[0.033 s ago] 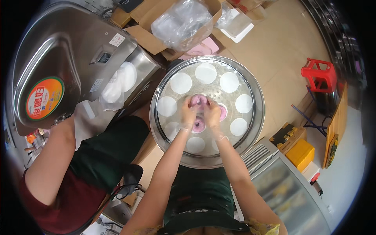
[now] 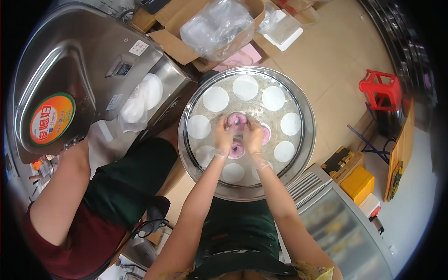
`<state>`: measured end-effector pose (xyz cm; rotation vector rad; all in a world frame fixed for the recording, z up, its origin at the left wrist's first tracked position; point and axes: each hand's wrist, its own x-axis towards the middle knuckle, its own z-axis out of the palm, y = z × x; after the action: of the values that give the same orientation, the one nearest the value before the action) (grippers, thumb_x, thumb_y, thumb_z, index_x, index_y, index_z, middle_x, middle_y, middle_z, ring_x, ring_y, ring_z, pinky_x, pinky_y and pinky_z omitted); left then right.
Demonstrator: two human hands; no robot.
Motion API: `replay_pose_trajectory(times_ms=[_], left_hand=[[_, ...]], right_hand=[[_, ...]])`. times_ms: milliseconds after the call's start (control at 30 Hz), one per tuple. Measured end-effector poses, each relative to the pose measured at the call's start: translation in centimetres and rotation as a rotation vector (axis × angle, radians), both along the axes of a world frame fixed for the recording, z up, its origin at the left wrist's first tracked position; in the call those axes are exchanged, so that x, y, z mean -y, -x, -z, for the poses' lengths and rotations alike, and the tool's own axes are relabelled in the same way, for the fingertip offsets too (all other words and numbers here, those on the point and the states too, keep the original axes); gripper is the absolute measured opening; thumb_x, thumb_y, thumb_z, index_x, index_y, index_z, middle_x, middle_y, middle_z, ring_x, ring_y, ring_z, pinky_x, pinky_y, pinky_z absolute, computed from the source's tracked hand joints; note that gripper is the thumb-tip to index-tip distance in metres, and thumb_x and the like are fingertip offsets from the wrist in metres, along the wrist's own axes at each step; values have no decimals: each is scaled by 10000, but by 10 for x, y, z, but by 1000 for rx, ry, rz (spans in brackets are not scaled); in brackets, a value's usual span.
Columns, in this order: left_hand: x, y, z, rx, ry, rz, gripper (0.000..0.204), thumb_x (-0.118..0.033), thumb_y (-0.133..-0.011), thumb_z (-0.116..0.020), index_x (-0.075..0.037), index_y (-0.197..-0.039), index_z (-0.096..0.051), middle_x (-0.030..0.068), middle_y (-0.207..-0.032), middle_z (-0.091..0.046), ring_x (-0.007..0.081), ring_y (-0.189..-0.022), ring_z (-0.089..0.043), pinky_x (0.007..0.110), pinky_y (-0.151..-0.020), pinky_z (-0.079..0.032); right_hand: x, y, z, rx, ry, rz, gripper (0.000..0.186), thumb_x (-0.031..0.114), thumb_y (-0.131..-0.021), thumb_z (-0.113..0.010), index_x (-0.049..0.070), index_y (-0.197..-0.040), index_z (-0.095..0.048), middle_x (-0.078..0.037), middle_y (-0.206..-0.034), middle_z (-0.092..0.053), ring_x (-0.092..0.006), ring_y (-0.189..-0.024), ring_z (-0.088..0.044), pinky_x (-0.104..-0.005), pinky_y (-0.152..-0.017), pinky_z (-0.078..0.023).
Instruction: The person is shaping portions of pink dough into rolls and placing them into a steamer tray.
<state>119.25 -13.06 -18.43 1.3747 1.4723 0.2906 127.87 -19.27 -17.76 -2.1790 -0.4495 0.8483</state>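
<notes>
A pink ring of dough [image 2: 237, 119] with a dark centre lies between my hands over the middle of a round metal steamer tray [image 2: 308, 126]. My left hand [image 2: 224, 136] curls its fingers against the ring's left side; my right hand [image 2: 253, 136] does the same at its right. Clear gloves seem to cover both, with cuffs at the wrists. A second pink dough ring [image 2: 236, 150] sits just below, between my hands. Another pink dough piece [image 2: 266, 134] shows beside my right hand, which partly hides it. Several round white papers [image 2: 245, 87] circle the tray.
At the left, a co-worker's arm [image 2: 70, 182] reaches toward a steel machine [image 2: 116, 42]. Beyond the tray stands a cardboard box [image 2: 170, 44] holding clear plastic containers. A red stool [image 2: 380, 88], a yellow box [image 2: 358, 184] and a glass-topped cabinet [image 2: 345, 224] are on the right.
The dough between my hands shows a rounder ring with a plainer hole. My hands stay in nearly the same place.
</notes>
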Motion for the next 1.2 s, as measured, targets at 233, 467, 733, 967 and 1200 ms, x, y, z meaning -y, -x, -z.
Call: replay_pose_trajectory(times_ms=[233, 467, 733, 967, 1200], left_hand=[[1, 9, 10, -19, -92, 5, 407, -88, -848, -694, -45, -1246, -625, 126, -1107, -631, 203, -931, -657, 317, -786, -531], [-19, 0, 4, -109, -266, 234, 407, -149, -816, -713, -135, -1216, -642, 128, -1138, -589, 329, -1059, -588, 426, -874, -498], [-9, 2, 18, -102, -392, 216, 364, -115, -820, -699, -66, -1175, -635, 155, -1120, -583, 328, -1035, -585, 443, -860, -492], [24, 58, -51, 83, -323, 32, 367, -72, -907, -613, -44, -1269, -569, 157, -1086, -580, 277, -908, -606, 377, -800, -505], [186, 211, -99, 79, -280, 4, 300, -38, -929, -606, -64, -1228, -597, 127, -1040, -629, 216, -872, -628, 340, -782, -516]], right_hand=[[-3, 8, 2, 189, -125, -8, 342, -7, -858, -582, -4, -1190, -663, -264, -1170, -628, -407, -1073, -612, -411, -936, -487], [-30, -9, -1, 65, -63, -31, 256, 137, -816, -711, 29, -1047, -736, -190, -1088, -673, -338, -991, -646, -385, -857, -516], [-8, -5, 2, 195, -55, 88, 235, 68, -818, -694, 31, -1047, -730, -170, -1043, -670, -330, -943, -654, -385, -837, -515], [98, 23, -69, 180, -170, -2, 194, 45, -901, -630, 7, -1081, -690, -167, -1017, -667, -295, -922, -662, -356, -835, -506], [222, 82, -107, -133, -107, -150, 216, 75, -944, -604, -20, -1130, -662, -132, -1004, -707, -199, -928, -666, -326, -839, -507]])
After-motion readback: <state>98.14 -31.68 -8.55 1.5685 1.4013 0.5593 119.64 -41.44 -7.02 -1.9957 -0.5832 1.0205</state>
